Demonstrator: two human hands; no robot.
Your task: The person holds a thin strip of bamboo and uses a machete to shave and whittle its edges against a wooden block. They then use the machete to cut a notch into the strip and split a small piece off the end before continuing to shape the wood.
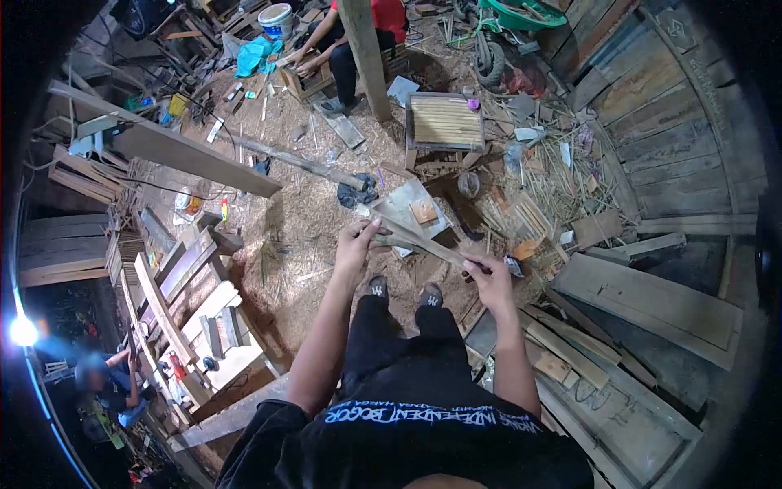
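Count, in view: left hand (358, 244) and right hand (489, 279) — 2 hands in all; held strip (423, 242), 1. Shod feet (377, 287), 2. Other people (387, 23), 2. Upright post (365, 65), 1. White tubs (275, 20), 2. Green barrow (525, 15), 1. Slatted top (446, 122), 1. Teal bag (257, 55), 1; black bag (357, 191), 1. Lit lamp (24, 332), 1. Loose sticks (533, 216) — many, exact number not readable.

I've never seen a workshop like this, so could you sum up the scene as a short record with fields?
Left hand: on the wooden strip's farther end
Right hand: on its nearer end
Floor: strewn with shavings and scraps
Ahead: slatted panel, purple item on it
Left side: loose boards, bright lamp
Right side: long wooden panel
Others: person in red ahead, another person far left
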